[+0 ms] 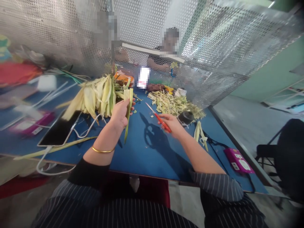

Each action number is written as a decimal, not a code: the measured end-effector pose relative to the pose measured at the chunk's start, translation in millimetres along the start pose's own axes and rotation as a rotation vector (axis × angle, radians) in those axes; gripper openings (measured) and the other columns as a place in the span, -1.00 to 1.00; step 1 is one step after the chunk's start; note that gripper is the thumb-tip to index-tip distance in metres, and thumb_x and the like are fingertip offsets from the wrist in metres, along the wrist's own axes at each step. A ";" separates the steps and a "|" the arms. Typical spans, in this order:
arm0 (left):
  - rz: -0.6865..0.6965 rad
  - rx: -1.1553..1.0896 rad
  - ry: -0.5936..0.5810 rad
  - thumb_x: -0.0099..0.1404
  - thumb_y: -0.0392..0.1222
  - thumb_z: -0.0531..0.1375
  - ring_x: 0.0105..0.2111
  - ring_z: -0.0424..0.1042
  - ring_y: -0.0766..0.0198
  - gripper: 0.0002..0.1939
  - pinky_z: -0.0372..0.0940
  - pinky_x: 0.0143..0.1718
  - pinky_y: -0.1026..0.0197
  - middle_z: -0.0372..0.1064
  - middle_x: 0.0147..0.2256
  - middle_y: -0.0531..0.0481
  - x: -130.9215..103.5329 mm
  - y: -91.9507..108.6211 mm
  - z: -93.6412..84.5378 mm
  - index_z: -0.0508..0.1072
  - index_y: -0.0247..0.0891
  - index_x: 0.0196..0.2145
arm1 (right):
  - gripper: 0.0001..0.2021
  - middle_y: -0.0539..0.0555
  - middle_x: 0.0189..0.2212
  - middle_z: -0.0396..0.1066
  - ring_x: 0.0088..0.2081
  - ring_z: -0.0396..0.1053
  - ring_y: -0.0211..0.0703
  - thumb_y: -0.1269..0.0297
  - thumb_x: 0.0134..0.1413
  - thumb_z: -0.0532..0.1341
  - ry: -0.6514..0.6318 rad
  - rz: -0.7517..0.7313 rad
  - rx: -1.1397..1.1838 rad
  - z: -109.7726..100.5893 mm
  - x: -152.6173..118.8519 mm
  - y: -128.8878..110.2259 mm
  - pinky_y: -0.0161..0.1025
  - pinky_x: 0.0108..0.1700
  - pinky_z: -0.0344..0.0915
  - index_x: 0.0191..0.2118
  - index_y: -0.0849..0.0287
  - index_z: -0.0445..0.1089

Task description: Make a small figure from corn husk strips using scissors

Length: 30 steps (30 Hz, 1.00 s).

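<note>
Scissors (156, 116): plast. handles (165, 126), metal blades (150, 108).

The husk (128, 112), pale green and narrow, hung near upright in the left hand (120, 113); the scissors (159, 118), red-handled, slanted in the right hand (173, 124).

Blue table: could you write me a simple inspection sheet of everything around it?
Surface: blue tabletop, small scraps on it.
Things in use: pale-green strip; red-handled scissors; leafy bundle at left.
Clutter: shredded pile, black spool, dark-screened device, purple packet at right.
Hands: left hand holds the strip; right hand holds the scissors.
Cables: white cable meets the device, hangs past the near edge.
Surroundings: perforated screen, person beyond; dark chair at right.
</note>
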<state>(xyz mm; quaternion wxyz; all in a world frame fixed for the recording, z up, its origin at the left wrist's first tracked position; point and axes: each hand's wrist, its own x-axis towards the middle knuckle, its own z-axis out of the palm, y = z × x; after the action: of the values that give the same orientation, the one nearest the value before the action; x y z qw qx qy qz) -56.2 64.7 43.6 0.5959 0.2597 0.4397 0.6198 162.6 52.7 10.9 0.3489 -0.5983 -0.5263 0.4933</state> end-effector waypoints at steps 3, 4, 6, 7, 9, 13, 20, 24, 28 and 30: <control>-0.007 -0.026 0.000 0.13 -0.33 0.13 -0.69 0.18 0.50 -0.91 -0.06 -0.73 0.39 0.26 -0.56 0.06 -1.6 0.4 -0.1 0.44 -0.34 -0.39 | -0.75 -0.04 -0.58 0.41 -0.71 0.17 -0.44 0.30 -0.02 0.22 -0.168 0.019 -0.020 20.3 0.1 -8.0 -0.49 -0.73 0.03 -0.16 0.17 0.39; -0.009 -0.027 0.005 0.13 -0.33 0.13 -0.69 0.19 0.50 -0.90 -0.06 -0.73 0.39 0.26 -0.56 0.06 -1.6 0.2 -0.6 0.44 -0.35 -0.39 | -0.76 -0.03 -0.58 0.42 -0.71 0.18 -0.43 0.31 -0.03 0.23 -0.226 0.058 -0.042 25.7 4.4 -10.3 -0.49 -0.74 0.01 -0.18 0.17 0.40; -0.010 -0.023 0.011 0.14 -0.33 0.13 -0.69 0.19 0.50 -0.91 -0.06 -0.73 0.39 0.27 -0.55 0.06 -1.1 -0.4 -1.7 0.44 -0.34 -0.40 | -0.80 -0.01 -0.58 0.42 -0.72 0.17 -0.42 0.34 -0.04 0.23 -0.224 0.135 -0.083 29.4 16.3 -13.9 -0.48 -0.77 -0.06 -0.22 0.19 0.43; -0.009 -0.022 0.010 0.14 -0.33 0.13 -0.69 0.19 0.51 -0.91 -0.06 -0.73 0.39 0.27 -0.55 0.06 -0.8 -0.6 -2.1 0.44 -0.34 -0.40 | -0.82 0.00 -0.59 0.41 -0.73 0.15 -0.42 0.36 -0.03 0.21 -0.140 0.144 -0.092 27.1 21.6 -15.3 -0.47 -0.78 -0.08 -0.24 0.22 0.43; -0.012 -0.021 0.006 0.14 -0.33 0.14 -0.69 0.18 0.51 -0.91 -0.06 -0.73 0.39 0.28 -0.55 0.06 -0.8 -0.8 -2.1 0.44 -0.33 -0.42 | -0.80 -0.03 -0.61 0.37 -0.74 0.11 -0.45 0.37 0.08 0.11 0.015 0.113 -0.086 15.8 25.0 -17.2 -0.49 -0.77 -0.07 -0.18 0.23 0.39; -0.034 -0.035 -0.027 0.13 -0.30 0.15 -0.69 0.19 0.50 -0.91 -0.04 -0.73 0.39 0.28 -0.55 0.06 -4.7 -0.3 0.7 0.45 -0.34 -0.41 | -0.72 -0.02 -0.55 0.40 -0.71 0.17 -0.45 0.41 0.05 0.11 0.063 0.093 -0.088 -15.4 -4.7 -15.4 -0.50 -0.74 0.00 -0.08 0.22 0.36; -0.101 -0.013 -0.093 0.14 -0.30 0.12 -0.70 0.19 0.51 -0.89 -0.03 -0.74 0.40 0.26 -0.56 0.08 -11.2 -5.9 4.4 0.44 -0.35 -0.39 | -0.66 0.06 -0.50 0.45 -0.69 0.17 -0.42 0.39 -0.05 0.16 -0.037 0.164 -0.202 -35.9 -28.0 4.6 -0.47 -0.73 -0.02 -0.09 0.28 0.41; -0.135 0.016 -0.074 0.10 -0.32 0.15 -0.71 0.19 0.50 -0.92 -0.03 -0.74 0.40 0.27 -0.57 0.08 -8.8 -9.4 4.3 0.43 -0.34 -0.41 | -0.59 0.05 -0.42 0.46 -0.60 0.24 -0.40 0.35 0.02 0.11 0.146 0.052 -0.224 -42.3 -28.1 3.7 -0.47 -0.64 0.11 0.04 0.22 0.33; -0.126 0.023 -0.093 0.08 -0.33 0.15 -0.71 0.18 0.49 -0.92 -0.05 -0.74 0.39 0.26 -0.59 0.09 -9.2 -9.4 5.5 0.43 -0.34 -0.41 | -0.60 0.09 -0.15 0.47 -0.23 0.43 -0.15 0.24 -0.04 0.21 -0.077 -0.134 -0.458 -61.0 -69.7 -2.4 -0.28 -0.25 0.36 -0.02 0.13 0.41; -0.124 0.020 -0.120 0.10 -0.33 0.14 -0.70 0.18 0.49 -0.92 -0.05 -0.73 0.38 0.26 -0.58 0.08 -11.4 -8.9 6.7 0.43 -0.34 -0.41 | -0.60 0.10 -0.07 0.45 -0.12 0.43 -0.07 0.22 -0.04 0.21 -0.095 -0.105 -0.533 -74.2 -93.8 0.2 -0.22 -0.12 0.36 -0.02 0.12 0.41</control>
<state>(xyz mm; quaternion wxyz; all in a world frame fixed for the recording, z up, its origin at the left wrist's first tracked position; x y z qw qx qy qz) -44.3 54.3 41.5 0.6557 0.2744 0.4247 0.5607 237.5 -31.1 51.7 0.1791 -0.6171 -0.6835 0.3463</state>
